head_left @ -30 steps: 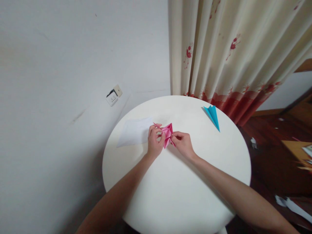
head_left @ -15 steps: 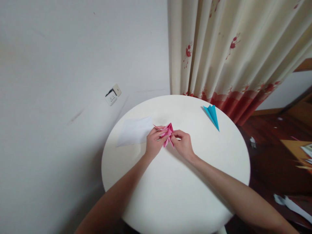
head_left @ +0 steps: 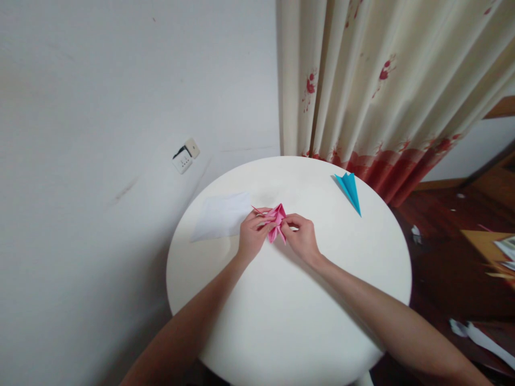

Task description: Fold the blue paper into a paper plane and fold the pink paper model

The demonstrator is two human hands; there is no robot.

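Observation:
Between my two hands is a pink folded paper (head_left: 278,213) with several pointed flaps, held just over the round white table (head_left: 281,316). My left hand (head_left: 254,229) is closed on its left side, thumb in front and fingers behind. A thin pink point juts out past those fingers to the left. With thumb and forefinger, my right hand (head_left: 301,235) pinches the paper's right edge. The fingertips cover part of the folds.
A white sheet (head_left: 221,217) lies on the table's left, partly beside my left hand. Toward the back right rests a blue folded paper (head_left: 350,192). A wall with a socket (head_left: 182,161) borders the left; a curtain (head_left: 362,96) hangs behind.
Both hands stay on the pink paper, with only slight shifts of the fingers and flaps. The whole view has moved a few pixels.

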